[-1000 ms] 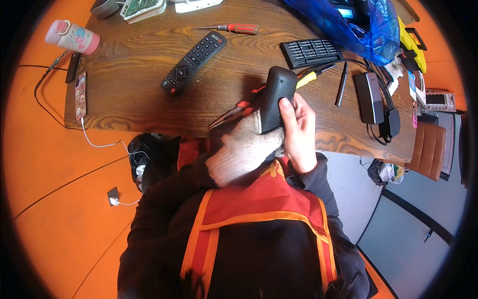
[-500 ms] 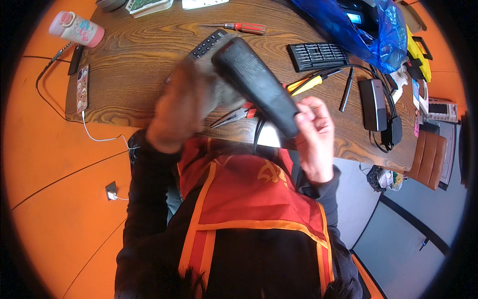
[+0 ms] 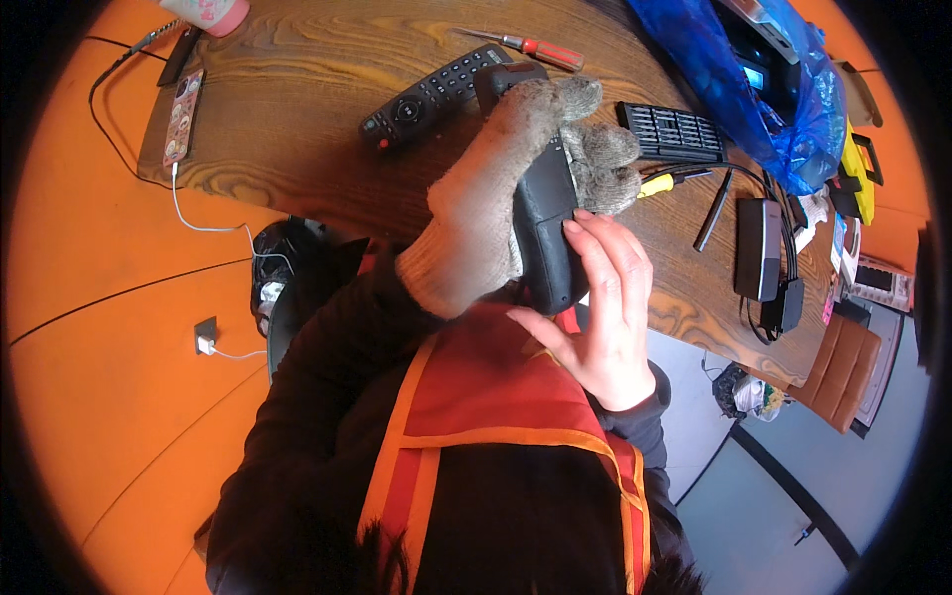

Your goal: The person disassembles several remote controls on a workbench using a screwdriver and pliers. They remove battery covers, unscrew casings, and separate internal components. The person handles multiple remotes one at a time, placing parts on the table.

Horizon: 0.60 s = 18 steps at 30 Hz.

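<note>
Since half a second ago, the black, oblong plastic handset [image 3: 548, 263] has swung steeper, its top end now up beside the remote on the surface; the left hand [image 3: 486, 188], in a soiled whitish knit glove, has moved right and wrapped around it, while the bare right hand [image 3: 610, 307] has let go of the handset's lower end.

From the left, a white cable [image 3: 193, 220] runs from a slim, patterned strip [image 3: 182, 124] at the edge of the brown wood-grain surface [image 3: 297, 149]. Just above, a pink-and-white bottle [image 3: 223, 14] is cut off by the frame. Next lies a long black remote [image 3: 426, 99], buttons up. The left grip is closed on the handset, which it holds slanting above the surface's near edge, over the top of a red apron with orange trim [image 3: 496, 387]. Beyond the glove lies a screwdriver with a red handle [image 3: 550, 53]. The right grip is loosely open: fingertips touch the handset's right edge, the thumb spread near its lower end.

Farther right are a yellow-handled tool [image 3: 656, 185], partly hidden, a black rectangular bit tray [image 3: 674, 134], a thin black rod [image 3: 714, 210], a crumpled blue plastic bag [image 3: 684, 50] and a grey-and-black box [image 3: 759, 248] near black cables.
</note>
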Available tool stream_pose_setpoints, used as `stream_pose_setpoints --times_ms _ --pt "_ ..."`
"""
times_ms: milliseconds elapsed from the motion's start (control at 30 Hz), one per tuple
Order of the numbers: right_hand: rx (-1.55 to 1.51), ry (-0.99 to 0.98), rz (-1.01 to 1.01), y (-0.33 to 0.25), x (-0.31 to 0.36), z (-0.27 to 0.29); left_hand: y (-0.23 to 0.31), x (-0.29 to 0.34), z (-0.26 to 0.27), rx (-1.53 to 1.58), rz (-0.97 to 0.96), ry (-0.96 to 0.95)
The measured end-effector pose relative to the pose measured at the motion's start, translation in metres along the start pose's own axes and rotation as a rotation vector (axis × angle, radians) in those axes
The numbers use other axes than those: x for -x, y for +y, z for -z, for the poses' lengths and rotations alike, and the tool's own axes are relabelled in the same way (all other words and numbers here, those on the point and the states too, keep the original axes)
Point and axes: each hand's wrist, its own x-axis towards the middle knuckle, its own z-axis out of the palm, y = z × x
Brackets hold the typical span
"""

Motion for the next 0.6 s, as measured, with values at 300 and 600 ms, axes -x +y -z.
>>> stream_pose_setpoints --times_ms 300,600 --pt "0.077 0.036 0.075 0.0 -0.003 0.002 -0.008 0.01 0.008 -0.39 -0.204 0.056" --pt "-0.023 0.017 0.059 0.007 -0.001 0.003 0.01 0.006 -0.01 -0.823 -0.207 0.056"
